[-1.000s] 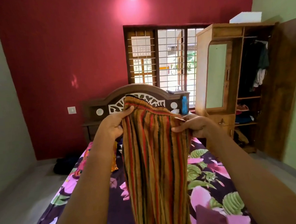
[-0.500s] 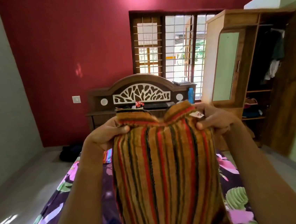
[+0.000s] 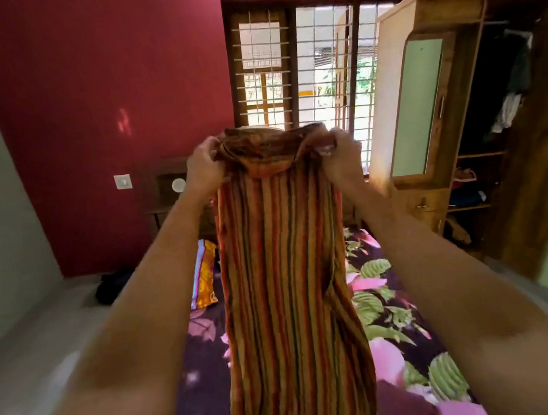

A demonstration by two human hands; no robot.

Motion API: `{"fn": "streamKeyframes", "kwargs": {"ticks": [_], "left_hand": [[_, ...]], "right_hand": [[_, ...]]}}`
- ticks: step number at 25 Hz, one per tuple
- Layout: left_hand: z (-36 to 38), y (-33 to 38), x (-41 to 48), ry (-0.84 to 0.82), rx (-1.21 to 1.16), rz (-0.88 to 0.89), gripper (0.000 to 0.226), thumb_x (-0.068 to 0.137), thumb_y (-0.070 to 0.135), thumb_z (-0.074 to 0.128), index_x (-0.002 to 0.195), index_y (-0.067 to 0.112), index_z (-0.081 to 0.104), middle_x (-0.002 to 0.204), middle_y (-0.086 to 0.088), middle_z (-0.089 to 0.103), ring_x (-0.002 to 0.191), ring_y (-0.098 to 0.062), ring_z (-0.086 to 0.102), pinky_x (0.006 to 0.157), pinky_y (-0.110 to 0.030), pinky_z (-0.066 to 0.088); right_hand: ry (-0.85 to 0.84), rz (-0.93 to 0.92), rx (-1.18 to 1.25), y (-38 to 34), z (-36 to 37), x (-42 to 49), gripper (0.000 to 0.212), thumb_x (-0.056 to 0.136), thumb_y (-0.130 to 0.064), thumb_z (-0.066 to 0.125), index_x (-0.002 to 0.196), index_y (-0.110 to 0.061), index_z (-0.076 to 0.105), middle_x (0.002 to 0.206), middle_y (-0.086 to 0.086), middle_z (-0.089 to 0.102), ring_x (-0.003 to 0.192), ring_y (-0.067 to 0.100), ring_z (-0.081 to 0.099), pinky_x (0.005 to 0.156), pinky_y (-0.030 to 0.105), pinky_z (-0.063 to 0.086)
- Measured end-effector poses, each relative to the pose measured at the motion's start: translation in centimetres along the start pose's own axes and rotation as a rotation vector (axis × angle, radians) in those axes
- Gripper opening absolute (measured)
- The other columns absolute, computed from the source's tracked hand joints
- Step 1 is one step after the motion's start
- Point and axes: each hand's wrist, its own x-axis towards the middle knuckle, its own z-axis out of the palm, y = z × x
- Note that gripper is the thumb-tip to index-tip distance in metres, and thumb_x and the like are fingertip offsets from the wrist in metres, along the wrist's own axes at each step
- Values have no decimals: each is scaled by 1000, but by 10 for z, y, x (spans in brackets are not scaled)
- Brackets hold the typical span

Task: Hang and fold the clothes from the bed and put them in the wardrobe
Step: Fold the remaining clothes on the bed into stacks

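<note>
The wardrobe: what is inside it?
Inside the wardrobe, hanging clothes fill the top and folded clothes lie on the shelves. The shut mirror door covers its other half.

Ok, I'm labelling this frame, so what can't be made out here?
Head view:
- The striped garment: hem cut off by the bottom edge.
- The headboard: mostly hidden behind the garment, left hand and right hand.
- The hanging clothes in the wardrobe: dark, blurred, kinds unclear.

I count one striped garment (image 3: pixel 286 273), two hands (left hand (image 3: pixel 204 167), right hand (image 3: pixel 341 156)), one bed (image 3: pixel 395 313), one wardrobe (image 3: pixel 421 16) at two o'clock, one pillow (image 3: pixel 205 275).
</note>
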Motion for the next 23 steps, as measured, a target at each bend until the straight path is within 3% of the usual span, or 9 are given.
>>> {"fn": "streamKeyframes", "kwargs": {"ticks": [3, 5, 7, 10, 13, 16, 19, 22, 23], "left_hand": [[-7, 8, 7, 73, -15, 211, 11, 88, 9, 58, 91, 18, 51, 83, 8, 61, 83, -15, 62, 75, -29, 55], [-6, -5, -4, 156, 58, 252, 10, 86, 8, 57, 90, 14, 50, 77, 12, 57, 77, -12, 58, 67, -22, 49], [-6, -22, -22, 196, 34, 210, 12, 81, 4, 58, 89, 14, 55, 76, 9, 59, 75, -16, 60, 64, -26, 51], [-8, -62, -64, 196, 156, 153, 16, 78, 1, 60, 93, 7, 65, 84, -4, 62, 66, -2, 54, 60, -17, 40], [-9, -98, -121, 62, 140, 107, 19, 77, -4, 62, 82, 14, 61, 74, -2, 60, 67, -3, 53, 64, -24, 40], [-7, -131, -171, -97, 38, -51, 21, 73, 2, 63, 79, 21, 55, 67, 12, 61, 60, 9, 54, 63, -21, 44], [5, -143, -198, -144, 4, -140, 14, 71, 10, 60, 82, 17, 56, 72, 3, 65, 68, -5, 58, 66, -28, 47], [11, -150, -216, -203, 47, -190, 20, 81, -10, 57, 90, 7, 55, 75, 0, 58, 64, 9, 53, 63, -15, 42], [12, -154, -224, -277, 54, -247, 20, 80, -11, 59, 88, 7, 57, 75, -1, 57, 64, 6, 53, 64, -18, 41]], "right_hand": [[161, -147, 113, 2, -9, 22, 19, 80, -7, 64, 89, 10, 62, 83, 19, 65, 76, 19, 55, 64, 26, 38], [87, -202, 156, 9, -11, 15, 12, 78, -6, 64, 86, 2, 62, 74, 6, 64, 74, 8, 52, 64, 22, 40], [-18, -210, 157, 19, -12, -7, 14, 75, -6, 69, 85, -8, 60, 71, -14, 54, 69, 0, 49, 62, 15, 38], [-162, -169, 181, 41, -10, -54, 16, 72, -15, 71, 83, -13, 59, 70, -10, 56, 67, -4, 52, 63, 21, 42], [-332, -65, 185, 64, -9, -111, 34, 70, -28, 72, 82, 2, 62, 76, 13, 64, 73, 10, 55, 64, 35, 45], [-532, 57, 153, 81, -19, -163, 35, 68, -25, 76, 84, 3, 63, 80, 11, 64, 73, 8, 55, 67, 32, 45], [-715, 177, 170, 82, -32, -190, 16, 77, -8, 76, 85, -15, 64, 84, 0, 66, 75, 0, 60, 75, 30, 48], [-898, 410, 149, 81, -43, -202, 18, 83, -11, 71, 99, -12, 64, 101, 4, 66, 92, 11, 61, 85, 29, 50], [-1028, 509, 111, 83, -47, -208, 18, 84, -12, 70, 100, -15, 64, 103, 1, 65, 97, 14, 60, 89, 32, 51]]}}
